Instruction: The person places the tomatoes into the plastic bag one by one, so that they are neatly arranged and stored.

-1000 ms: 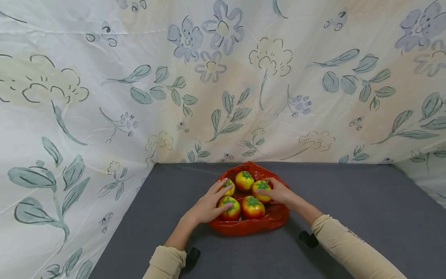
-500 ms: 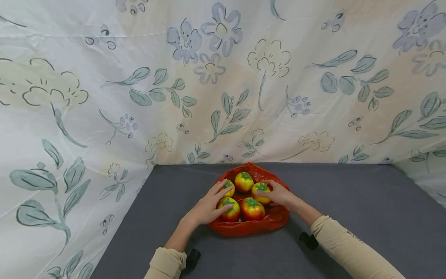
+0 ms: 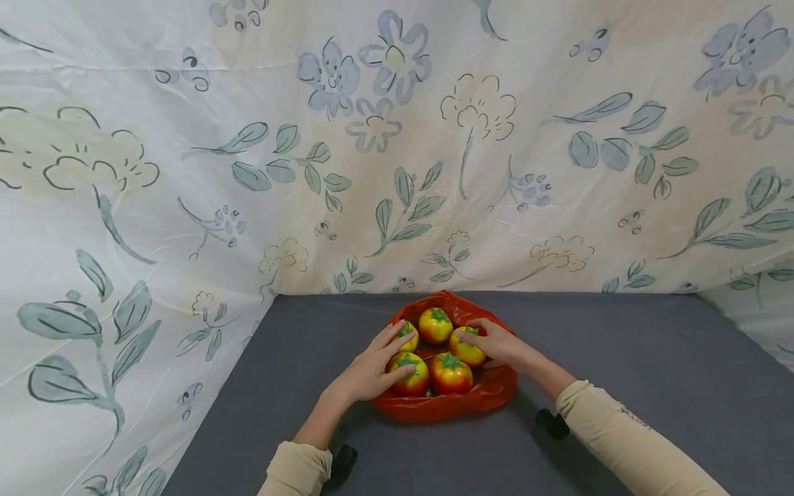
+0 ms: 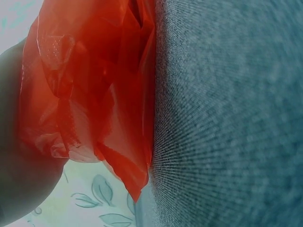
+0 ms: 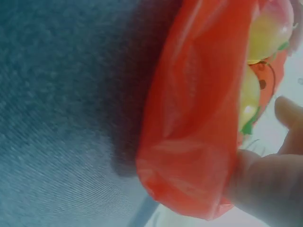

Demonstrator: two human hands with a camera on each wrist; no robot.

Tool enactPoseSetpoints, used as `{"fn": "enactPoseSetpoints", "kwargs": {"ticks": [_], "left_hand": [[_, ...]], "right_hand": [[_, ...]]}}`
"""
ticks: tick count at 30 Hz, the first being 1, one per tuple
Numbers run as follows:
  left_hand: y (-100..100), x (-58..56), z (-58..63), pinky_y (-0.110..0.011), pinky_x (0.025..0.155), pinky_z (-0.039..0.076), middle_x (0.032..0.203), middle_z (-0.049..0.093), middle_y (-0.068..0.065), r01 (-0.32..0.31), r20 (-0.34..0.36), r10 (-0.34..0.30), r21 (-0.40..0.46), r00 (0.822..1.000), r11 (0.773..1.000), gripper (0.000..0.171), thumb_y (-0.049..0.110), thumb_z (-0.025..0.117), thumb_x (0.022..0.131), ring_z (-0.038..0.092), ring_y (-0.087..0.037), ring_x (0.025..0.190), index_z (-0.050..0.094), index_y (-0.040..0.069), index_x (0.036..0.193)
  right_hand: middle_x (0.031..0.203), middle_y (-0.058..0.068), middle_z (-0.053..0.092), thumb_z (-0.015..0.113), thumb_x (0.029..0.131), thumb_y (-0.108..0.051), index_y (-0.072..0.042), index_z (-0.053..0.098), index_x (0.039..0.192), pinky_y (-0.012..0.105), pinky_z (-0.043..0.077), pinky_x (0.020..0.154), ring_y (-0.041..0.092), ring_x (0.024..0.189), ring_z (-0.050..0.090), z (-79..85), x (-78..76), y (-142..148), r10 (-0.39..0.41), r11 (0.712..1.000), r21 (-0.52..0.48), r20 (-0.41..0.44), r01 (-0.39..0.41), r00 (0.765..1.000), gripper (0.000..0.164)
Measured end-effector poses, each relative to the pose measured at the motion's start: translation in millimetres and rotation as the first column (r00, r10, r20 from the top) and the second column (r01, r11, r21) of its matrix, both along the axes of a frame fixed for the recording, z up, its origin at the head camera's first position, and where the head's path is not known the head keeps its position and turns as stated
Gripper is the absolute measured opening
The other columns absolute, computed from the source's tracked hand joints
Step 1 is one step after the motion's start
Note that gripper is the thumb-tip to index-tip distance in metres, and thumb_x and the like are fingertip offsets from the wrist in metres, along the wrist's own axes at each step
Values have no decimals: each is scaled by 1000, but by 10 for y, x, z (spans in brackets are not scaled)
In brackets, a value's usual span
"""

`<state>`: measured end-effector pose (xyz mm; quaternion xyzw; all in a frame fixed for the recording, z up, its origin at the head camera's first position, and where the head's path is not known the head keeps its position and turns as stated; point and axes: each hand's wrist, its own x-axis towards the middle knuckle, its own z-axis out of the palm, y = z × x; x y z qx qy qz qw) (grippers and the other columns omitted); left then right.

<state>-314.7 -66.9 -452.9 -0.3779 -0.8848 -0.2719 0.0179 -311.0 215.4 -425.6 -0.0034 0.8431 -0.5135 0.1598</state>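
Several red-yellow tomatoes (image 3: 451, 373) with green star-shaped tops sit in a red plastic bag (image 3: 434, 410), its mouth facing up. My left hand (image 3: 370, 368) rests over the bag's left side, fingers spread across two tomatoes, the thumb on the nearer tomato (image 3: 409, 380). Over the right-hand tomato (image 3: 466, 350) lies my right hand (image 3: 501, 346), one digit on its top. In the right wrist view, that hand's digits (image 5: 274, 179) stand apart beside the bag's rim. The bag's wall (image 4: 94, 85) hides the tomatoes in the left wrist view.
A dark grey table (image 3: 620, 386) carries the bag near its back edge. Behind and at the sides hangs a floral cloth (image 3: 397, 151). Black wrist devices (image 3: 343, 465) sit under both forearms.
My right hand has shifted slightly, its digit moving back across the right tomato's top. The left hand stays over the same tomatoes. The head view has tilted a little.
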Motion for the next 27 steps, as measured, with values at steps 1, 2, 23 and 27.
{"fn": "enactPoseSetpoints", "kwargs": {"ticks": [1, 2, 23, 27], "left_hand": [[4, -2, -2, -55, 107, 24, 157, 16, -8, 3, -3, -3, 0, 1000, 1000, 61, 40, 55, 96, 10, -27, 143, 36, 16, 149], [9, -5, -3, -55, 107, 24, 157, 16, -8, 6, -7, -6, -1, 1000, 1000, 61, 40, 55, 96, 10, -27, 143, 36, 16, 149], [-1, 34, 3, -59, 105, 24, 157, 17, -10, 22, 27, -23, 41, 999, 999, 61, 40, 55, 96, 8, -30, 143, 37, 14, 148], [-98, 32, 37, -60, 105, 22, 157, 15, -8, 3, 49, -8, 101, 999, 995, 62, 39, 54, 97, 8, -31, 143, 34, 13, 149]], "right_hand": [[136, 25, 37, 59, 92, -45, 1, 28, 144, 45, 53, 79, 35, 114, 50, 18, 5, 8, 0, 1000, 10, 0, 0, 1000, 76], [136, 25, 38, 58, 93, -45, 1, 28, 143, 44, 53, 79, 35, 113, 50, 38, 11, 19, 5, 1000, 23, -1, -5, 1000, 74], [118, 25, 53, 54, 95, -47, 1, 27, 144, 42, 54, 77, 33, 97, 60, 362, 75, 514, 9, 997, -81, -66, -14, 998, 74], [115, 22, 56, 51, 95, -52, 4, 28, 144, 44, 53, 81, 31, 97, 60, 316, 8, 683, -12, 999, -39, -122, 7, 992, 78]]}}
